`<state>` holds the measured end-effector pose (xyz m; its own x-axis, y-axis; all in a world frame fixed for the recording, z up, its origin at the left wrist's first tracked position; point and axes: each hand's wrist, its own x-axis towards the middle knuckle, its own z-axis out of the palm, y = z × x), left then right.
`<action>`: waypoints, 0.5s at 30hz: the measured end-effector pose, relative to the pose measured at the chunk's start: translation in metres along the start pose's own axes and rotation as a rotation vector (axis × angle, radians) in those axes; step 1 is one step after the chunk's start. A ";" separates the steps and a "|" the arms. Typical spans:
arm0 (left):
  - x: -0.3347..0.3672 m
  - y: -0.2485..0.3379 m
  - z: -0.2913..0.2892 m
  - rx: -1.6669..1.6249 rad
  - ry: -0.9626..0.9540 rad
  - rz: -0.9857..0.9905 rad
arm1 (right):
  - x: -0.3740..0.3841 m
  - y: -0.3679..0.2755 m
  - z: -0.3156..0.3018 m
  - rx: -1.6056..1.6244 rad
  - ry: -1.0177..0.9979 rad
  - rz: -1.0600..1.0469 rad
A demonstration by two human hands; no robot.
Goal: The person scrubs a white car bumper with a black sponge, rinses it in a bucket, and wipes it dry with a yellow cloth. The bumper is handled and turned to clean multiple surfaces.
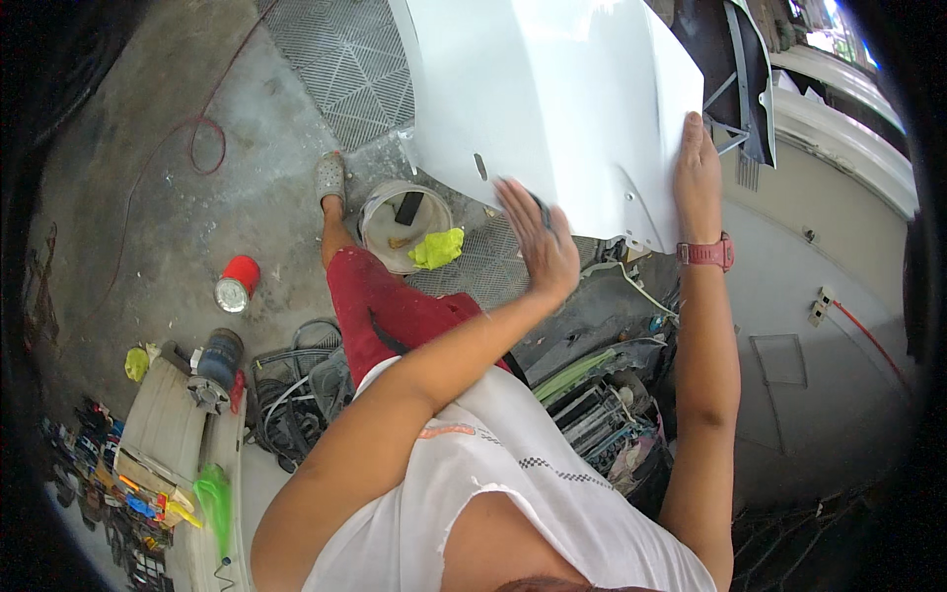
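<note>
While the right hand (698, 183) lies along the side of the white panel (572, 118) in front, the left hand (545, 249), fingers straight, is by its bottom edge. I can't tell if either grips. It looks stiff, maybe slippery, best held by edges.

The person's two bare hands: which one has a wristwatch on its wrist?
The right hand, at the right edge of the smooth, white, curved panel: a red wristwatch is strapped around its wrist. The left hand has a bare wrist.
</note>
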<state>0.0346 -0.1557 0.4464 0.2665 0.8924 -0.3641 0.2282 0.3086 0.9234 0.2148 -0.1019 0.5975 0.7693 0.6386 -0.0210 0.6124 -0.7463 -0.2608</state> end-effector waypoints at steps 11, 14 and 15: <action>0.196 -0.108 -0.024 -0.662 0.166 -0.358 | -0.003 -0.003 0.000 0.039 0.000 0.036; 0.212 -0.022 -0.020 -0.158 0.141 0.050 | -0.004 -0.007 -0.001 0.049 -0.005 0.045; 0.227 0.009 -0.024 -0.064 0.132 0.142 | -0.005 -0.007 -0.002 0.046 -0.008 0.052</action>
<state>0.0750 0.0571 0.3745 0.1661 0.9625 -0.2145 0.1355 0.1932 0.9718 0.2070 -0.1003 0.6011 0.7980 0.6011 -0.0432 0.5627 -0.7689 -0.3036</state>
